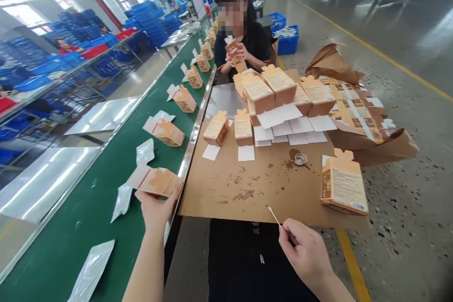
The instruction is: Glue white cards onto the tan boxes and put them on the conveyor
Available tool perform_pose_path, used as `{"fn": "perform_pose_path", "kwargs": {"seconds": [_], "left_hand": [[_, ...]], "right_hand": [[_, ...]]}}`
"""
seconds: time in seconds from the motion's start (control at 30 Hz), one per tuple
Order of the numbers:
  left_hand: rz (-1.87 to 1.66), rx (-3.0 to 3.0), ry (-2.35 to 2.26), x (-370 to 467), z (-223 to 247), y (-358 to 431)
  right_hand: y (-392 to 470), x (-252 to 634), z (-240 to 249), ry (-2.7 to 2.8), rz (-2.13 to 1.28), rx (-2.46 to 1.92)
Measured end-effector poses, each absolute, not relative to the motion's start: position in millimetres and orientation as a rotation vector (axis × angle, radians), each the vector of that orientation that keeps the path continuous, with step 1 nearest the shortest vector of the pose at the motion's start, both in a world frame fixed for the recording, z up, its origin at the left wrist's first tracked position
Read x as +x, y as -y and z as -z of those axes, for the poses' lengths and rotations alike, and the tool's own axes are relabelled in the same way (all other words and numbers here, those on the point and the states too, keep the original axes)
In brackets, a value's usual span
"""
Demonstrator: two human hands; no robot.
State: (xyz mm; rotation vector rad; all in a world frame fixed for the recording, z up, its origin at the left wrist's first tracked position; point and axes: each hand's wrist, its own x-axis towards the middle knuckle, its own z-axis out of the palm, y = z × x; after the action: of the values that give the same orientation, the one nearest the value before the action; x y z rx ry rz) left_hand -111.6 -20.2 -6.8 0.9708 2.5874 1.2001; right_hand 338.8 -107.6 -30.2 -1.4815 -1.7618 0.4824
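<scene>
At the near edge of the green conveyor belt (pixel 116 240), my left hand (pixel 155 210) is closed around a small orange-brown carton (pixel 162 182) whose pale flap with a red line sticks out to the left. My right hand (pixel 306 247) pinches a cotton swab (pixel 274 216) by its lower end, over the front edge of the cardboard sheet (pixel 212 200). The swab's tip points up and left. Farther in on the cardboard stands a small clear cup (pixel 300 159), with brown stains spread around it. Silvery packets (pixel 122 202) lie on the belt beside the held carton.
More cartons (pixel 191 75) line the belt toward the back. Stacked cartons (pixel 279 87) with white flaps cover the cardboard's far side, and flat cartons (pixel 345 184) lie at right. Across from me, a person (pixel 244 33) in a dark top holds a carton.
</scene>
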Motion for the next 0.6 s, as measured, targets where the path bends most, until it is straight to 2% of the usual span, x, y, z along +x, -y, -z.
{"fn": "perform_pose_path", "kwargs": {"seconds": [0.1,0.23,0.4,0.53,0.6], "left_hand": [[-1.352,0.782,-2.610,-158.7,12.5,24.6],[-1.524,0.764,-2.452,-176.3,22.7,6.3],[-1.613,0.813,-2.287,-148.9,22.0,9.3],[-1.873,0.961,-2.364,-106.3,22.6,48.1],[-1.990,1.114,-2.263,-86.3,17.2,46.3]], "right_hand": [[103.9,339.0,35.0,1.771,-0.475,-1.442],[100.0,334.2,39.9,1.774,-0.539,-1.428],[99.6,336.4,40.7,1.737,-0.700,-1.493],[102.6,351.6,37.0,1.632,-0.790,-1.550],[104.8,357.3,35.1,1.620,-0.833,-1.559]]}}
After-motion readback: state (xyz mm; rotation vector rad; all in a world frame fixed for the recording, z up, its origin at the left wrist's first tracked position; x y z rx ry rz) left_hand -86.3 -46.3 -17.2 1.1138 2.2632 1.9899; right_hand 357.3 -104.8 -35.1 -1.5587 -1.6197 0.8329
